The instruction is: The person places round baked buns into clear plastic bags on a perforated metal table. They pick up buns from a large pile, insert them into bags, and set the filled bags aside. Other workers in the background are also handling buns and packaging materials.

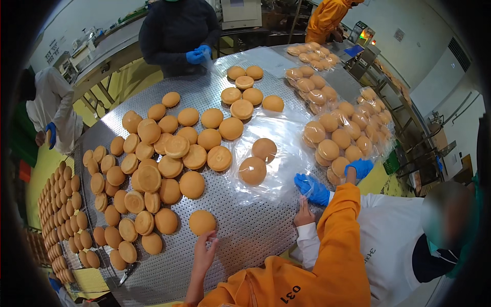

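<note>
My bare left hand (pixel 205 247) has its fingers apart, at the near edge of a round golden-brown bun (pixel 202 222); it holds nothing. My right hand (pixel 358 169), in a blue glove, is at the near end of a clear plastic bag of buns (pixel 341 138); whether its fingers grip the film is hard to see. Between my hands lies a clear plastic bag (pixel 285 169) with two buns (pixel 253 170) showing on or in it. Many loose buns (pixel 149 178) spread over the perforated metal table (pixel 245 230), some stacked or overlapping.
At my right, a co-worker's blue-gloved hand (pixel 312 188) and bare hand (pixel 303 215) are by the flat bag. More filled bags (pixel 312 86) lie at the far right. A small knife (pixel 126 274) rests near left. Another person (pixel 180 38) stands across the table; more buns (pixel 63 203) lie farther left.
</note>
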